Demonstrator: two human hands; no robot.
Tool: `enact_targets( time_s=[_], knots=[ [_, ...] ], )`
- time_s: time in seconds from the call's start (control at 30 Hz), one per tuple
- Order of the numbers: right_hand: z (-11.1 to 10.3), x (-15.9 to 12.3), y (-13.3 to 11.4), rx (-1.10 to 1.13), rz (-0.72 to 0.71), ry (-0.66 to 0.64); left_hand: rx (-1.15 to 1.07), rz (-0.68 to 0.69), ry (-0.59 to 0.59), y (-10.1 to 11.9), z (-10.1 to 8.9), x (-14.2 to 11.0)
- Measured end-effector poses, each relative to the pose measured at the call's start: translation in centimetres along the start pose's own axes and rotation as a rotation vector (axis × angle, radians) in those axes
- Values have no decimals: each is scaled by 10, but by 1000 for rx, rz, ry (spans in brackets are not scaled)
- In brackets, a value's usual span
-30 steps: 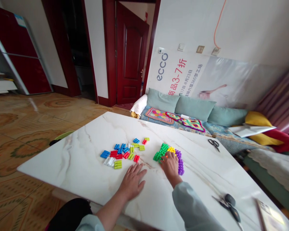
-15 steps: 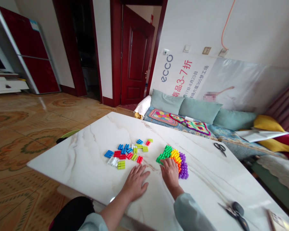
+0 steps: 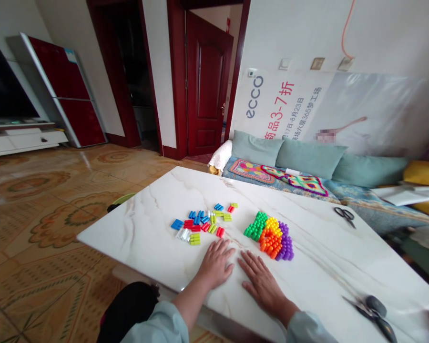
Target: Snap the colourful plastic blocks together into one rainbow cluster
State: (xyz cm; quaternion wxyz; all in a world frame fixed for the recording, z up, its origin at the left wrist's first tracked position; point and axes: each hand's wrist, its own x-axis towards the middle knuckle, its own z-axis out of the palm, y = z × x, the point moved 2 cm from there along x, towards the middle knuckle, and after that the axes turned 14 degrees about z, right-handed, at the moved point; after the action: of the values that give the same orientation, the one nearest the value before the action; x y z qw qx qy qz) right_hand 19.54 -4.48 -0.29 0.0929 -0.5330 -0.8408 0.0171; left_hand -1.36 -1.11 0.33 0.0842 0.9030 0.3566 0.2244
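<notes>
Head view: one white marbled tabletop (image 3: 146,228), bearing the following; left hand (image 3: 214,267), palm down, toward the near edge, fingers a little apart, thumb out, grasping nothing; right hand (image 3: 260,277), just beside it, likewise palm down, fingers spread, grasping nothing; one loose scatter of short plastic tubes, beyond the left hand toward the far left corner, comprising blue tubes (image 3: 177,224), red tubes (image 3: 219,232), whitish tubes (image 3: 183,234) and lime tubes (image 3: 195,238), many side by side in small groups; one compact cluster of beads, beyond the right hand, between near and far edges, comprising green beads (image 3: 256,226) on the left-edge side, yellow beads (image 3: 272,226) toward the far edge, orange beads (image 3: 270,244) toward the near edge, purple beads (image 3: 286,243) on the right-edge side; black-handled scissors (image 3: 344,216), near the far right corner; one dark-handled pointed tool (image 3: 373,314), toward the right edge.
</notes>
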Motion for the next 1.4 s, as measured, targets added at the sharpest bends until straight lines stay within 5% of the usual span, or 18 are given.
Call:
enact_targets(
  time_s=[1.0,1.4],
  knots=[
    [2,-2,0,122,98,51,25,6,-26,2,-3,1],
    [-1,2,5,186,132,11,-133,-90,326,-29,-11,3]
  ],
)
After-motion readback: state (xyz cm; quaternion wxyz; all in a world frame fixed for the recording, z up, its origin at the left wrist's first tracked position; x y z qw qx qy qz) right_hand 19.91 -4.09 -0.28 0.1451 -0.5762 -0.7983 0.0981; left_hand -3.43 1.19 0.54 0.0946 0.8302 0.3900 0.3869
